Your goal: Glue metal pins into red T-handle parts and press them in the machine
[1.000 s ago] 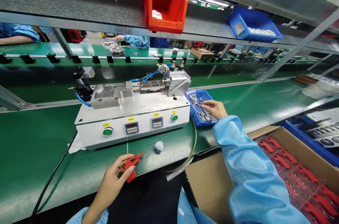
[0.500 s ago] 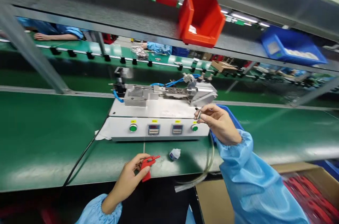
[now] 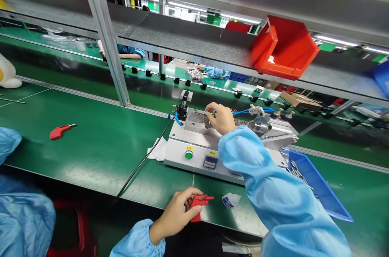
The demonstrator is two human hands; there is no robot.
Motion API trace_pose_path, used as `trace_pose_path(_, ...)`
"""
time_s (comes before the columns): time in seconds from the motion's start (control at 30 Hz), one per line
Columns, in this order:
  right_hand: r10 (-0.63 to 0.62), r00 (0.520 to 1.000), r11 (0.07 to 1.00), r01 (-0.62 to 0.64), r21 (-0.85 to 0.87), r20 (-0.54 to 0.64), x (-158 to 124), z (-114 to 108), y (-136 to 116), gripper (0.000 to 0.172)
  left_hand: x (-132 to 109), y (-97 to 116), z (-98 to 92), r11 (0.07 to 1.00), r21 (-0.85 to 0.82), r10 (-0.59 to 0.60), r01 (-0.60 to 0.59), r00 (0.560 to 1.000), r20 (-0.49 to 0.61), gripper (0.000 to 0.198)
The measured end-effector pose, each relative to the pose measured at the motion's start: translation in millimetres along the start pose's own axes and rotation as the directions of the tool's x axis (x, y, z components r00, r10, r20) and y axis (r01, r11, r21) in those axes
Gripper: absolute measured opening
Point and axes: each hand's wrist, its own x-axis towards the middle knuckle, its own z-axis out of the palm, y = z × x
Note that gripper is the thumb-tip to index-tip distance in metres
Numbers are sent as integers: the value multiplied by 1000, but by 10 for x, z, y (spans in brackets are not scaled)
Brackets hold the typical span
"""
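My left hand (image 3: 179, 212) is closed around a red pistol-shaped plastic part (image 3: 198, 204), its thin red nozzle pointing right, just over the bench's front edge. My right hand (image 3: 221, 118) reaches onto the bench machine (image 3: 179, 143), fingers pinched at the metal fixture (image 3: 196, 119) on its top. A small metal part seems to be between those fingertips, mostly hidden by them. Right of the red part, a small white bottle with a blue label (image 3: 231, 200) lies on the green bench.
A blue bin (image 3: 326, 196) with metal pieces stands right of the machine. Another red part with a metal rod (image 3: 62, 130) lies at left, near a co-worker's blue sleeve (image 3: 9, 143). An orange bin (image 3: 285, 50) sits on the shelf above. A black cable (image 3: 142, 161) crosses the bench.
My right hand has moved left from the machine's right end to the fixture, taking the small metal part along. The view has swung left. My left hand still holds the red part.
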Motion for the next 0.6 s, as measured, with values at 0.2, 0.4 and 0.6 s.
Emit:
trace_pose_path(0.2, 5, 999, 987, 2, -162, 48, 14, 103, 138, 16, 17, 78, -10, 1000, -2, 3, -3, 1000, 2, 33)
trace_pose_path(0.4, -42, 996, 972, 60, -228, 82, 16, 70, 167, 19, 14, 80, -5, 999, -40, -4, 5, 1000, 20, 33)
trace_pose_path(0.6, -98, 987, 952, 130, -276, 126, 41, 111, 134, 24, 3, 46, 8, 1000, -1, 4, -4, 1000, 7, 33)
